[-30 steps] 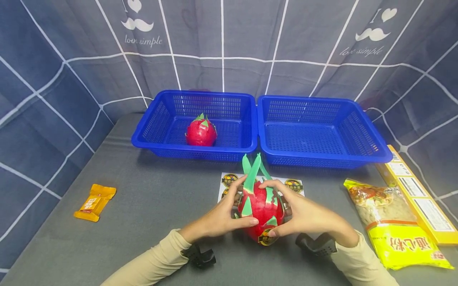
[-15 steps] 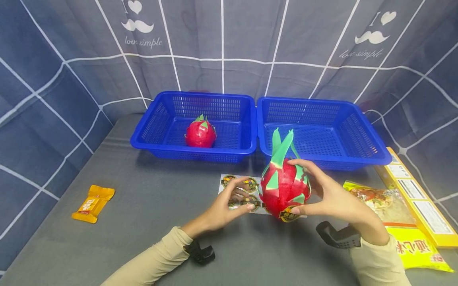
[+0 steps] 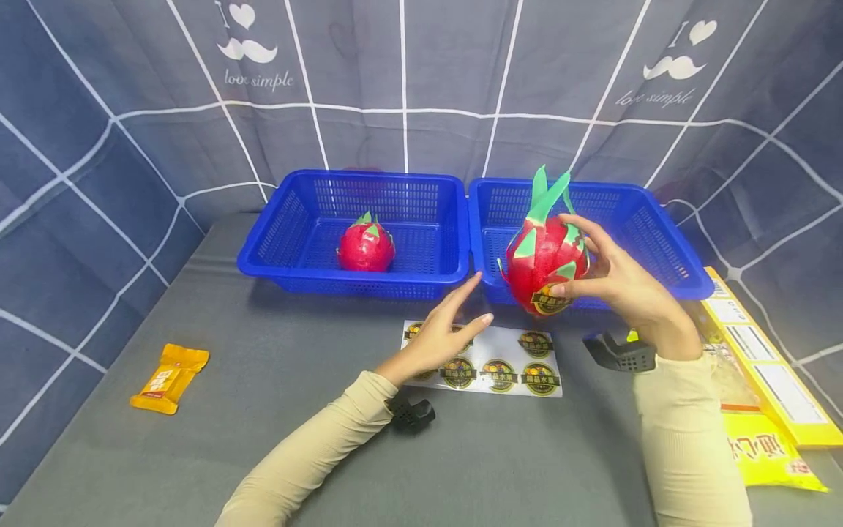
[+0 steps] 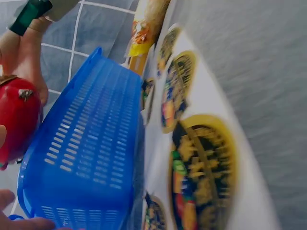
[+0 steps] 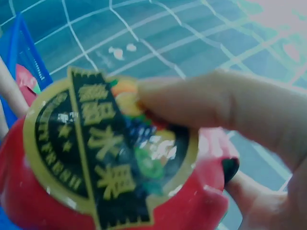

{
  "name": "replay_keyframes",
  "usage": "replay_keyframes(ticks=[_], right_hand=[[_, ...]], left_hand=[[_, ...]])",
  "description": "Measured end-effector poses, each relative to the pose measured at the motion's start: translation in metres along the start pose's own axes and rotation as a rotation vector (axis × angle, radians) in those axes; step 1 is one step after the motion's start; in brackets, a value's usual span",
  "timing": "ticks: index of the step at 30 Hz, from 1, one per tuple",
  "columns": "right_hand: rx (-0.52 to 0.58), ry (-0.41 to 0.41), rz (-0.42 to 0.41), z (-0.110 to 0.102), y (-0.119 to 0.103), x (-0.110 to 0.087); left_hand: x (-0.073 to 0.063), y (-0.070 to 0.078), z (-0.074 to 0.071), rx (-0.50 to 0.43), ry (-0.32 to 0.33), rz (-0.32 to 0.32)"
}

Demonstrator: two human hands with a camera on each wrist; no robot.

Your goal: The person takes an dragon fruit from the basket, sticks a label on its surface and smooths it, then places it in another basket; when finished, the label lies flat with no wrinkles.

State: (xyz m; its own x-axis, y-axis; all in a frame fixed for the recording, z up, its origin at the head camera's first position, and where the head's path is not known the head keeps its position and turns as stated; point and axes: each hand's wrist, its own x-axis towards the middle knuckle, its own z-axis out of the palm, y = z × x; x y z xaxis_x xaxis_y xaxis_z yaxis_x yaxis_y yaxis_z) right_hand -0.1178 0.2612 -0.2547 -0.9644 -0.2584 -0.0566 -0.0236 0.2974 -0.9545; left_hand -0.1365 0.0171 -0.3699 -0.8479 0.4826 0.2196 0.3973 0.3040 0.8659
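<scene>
My right hand (image 3: 626, 282) grips a red dragon fruit (image 3: 543, 256) with long green leaves, held up over the near rim of the right blue basket (image 3: 678, 249). In the right wrist view the thumb presses a round black and gold sticker (image 5: 91, 143) on the fruit's lower end. Over the sticker sheet (image 3: 507, 337), my left hand (image 3: 435, 340) reaches forward with fingers extended and nothing in it, its fingertips close to where the baskets meet. Inside the left blue basket (image 3: 356, 279) sits a second dragon fruit (image 3: 365, 247).
On the right lie a yellow bag of food (image 3: 764, 446) and a long yellow box (image 3: 784, 373), the bag partly behind the right forearm. A small orange packet (image 3: 170, 378) lies on the grey table at the left. A tiled-pattern curtain hangs behind the baskets.
The right hand has lifted the dragon fruit off to the right and forward, over the right basket's edge. The left hand let go of it, then moved forward, and its fingers straightened.
</scene>
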Motion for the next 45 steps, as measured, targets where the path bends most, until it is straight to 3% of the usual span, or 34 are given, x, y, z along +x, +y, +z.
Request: replay_keyframes(ticks=[4,7,17,21,26,33,45], right_hand=[[0.146,-0.015,0.044,-0.011,0.005,0.026],[0.200,-0.025,0.074,-0.016,0.007,0.044],[0.167,-0.043,0.264,-0.032,0.010,0.094],[0.086,-0.076,0.331,-0.036,0.017,0.108],[-0.100,-0.116,0.380,-0.035,0.028,0.118],[-0.294,-0.143,0.448,-0.027,0.041,0.127],[-0.464,-0.280,0.388,-0.024,0.044,0.129]], left_hand=[[0.013,0.000,0.006,0.061,-0.009,-0.072],[0.019,-0.003,0.011,0.065,0.004,-0.085],[0.038,0.009,0.031,0.055,0.178,-0.141],[0.044,0.012,0.034,0.038,0.232,-0.162],[0.046,0.010,0.037,0.032,0.274,-0.164],[0.045,0.010,0.037,0.028,0.270,-0.162],[0.048,0.007,0.033,0.007,0.267,-0.169]])
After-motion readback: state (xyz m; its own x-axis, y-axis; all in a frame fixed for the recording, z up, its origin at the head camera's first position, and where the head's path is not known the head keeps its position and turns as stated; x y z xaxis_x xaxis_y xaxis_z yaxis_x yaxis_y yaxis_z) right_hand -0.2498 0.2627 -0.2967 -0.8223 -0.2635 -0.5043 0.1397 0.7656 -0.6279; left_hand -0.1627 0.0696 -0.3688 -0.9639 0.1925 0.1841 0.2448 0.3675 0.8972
